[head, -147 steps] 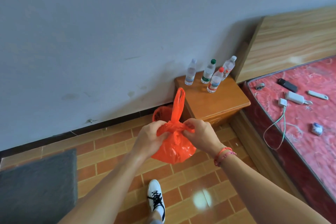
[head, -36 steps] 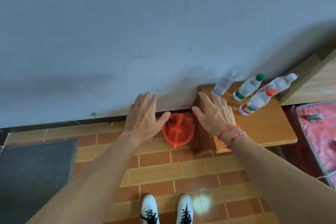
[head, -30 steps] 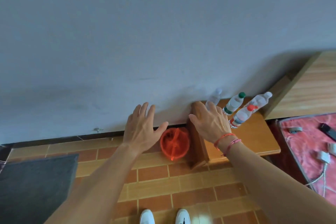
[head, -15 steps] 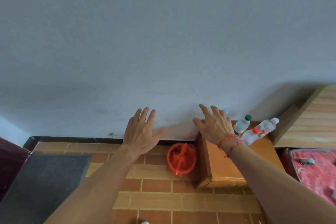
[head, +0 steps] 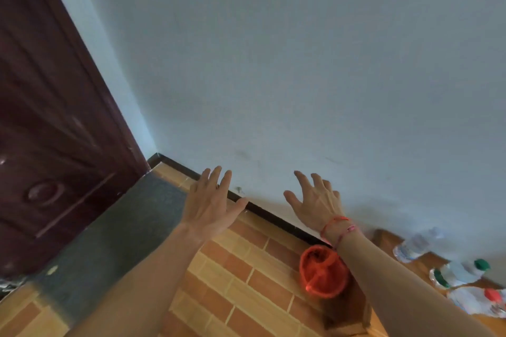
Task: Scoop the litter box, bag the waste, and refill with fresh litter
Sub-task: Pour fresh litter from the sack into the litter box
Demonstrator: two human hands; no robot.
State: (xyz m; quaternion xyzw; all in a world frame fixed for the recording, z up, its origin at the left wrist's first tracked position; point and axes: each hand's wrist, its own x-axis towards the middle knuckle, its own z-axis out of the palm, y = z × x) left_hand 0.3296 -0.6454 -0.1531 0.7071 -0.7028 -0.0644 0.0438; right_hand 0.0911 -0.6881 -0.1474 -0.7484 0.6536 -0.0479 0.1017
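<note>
Red string bracelets (head: 338, 227), bare forearms

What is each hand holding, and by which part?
Nothing. The left hand and right hand are open, fingers spread; the bag lies on the floor.

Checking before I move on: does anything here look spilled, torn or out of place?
Nothing looks spilled or torn. The tied orange plastic bag sits closed on the brick-pattern tiled floor, beside the brown wooden nightstand.

A pale grey-blue wall (head: 301, 63) meets a brick-tiled floor (head: 246, 295) along a dark baseboard (head: 273, 215). Left, a dark red door (head: 49, 117) with a grey mat (head: 115, 241) before it (blurred); right, a wooden nightstand (head: 428, 258).
</note>
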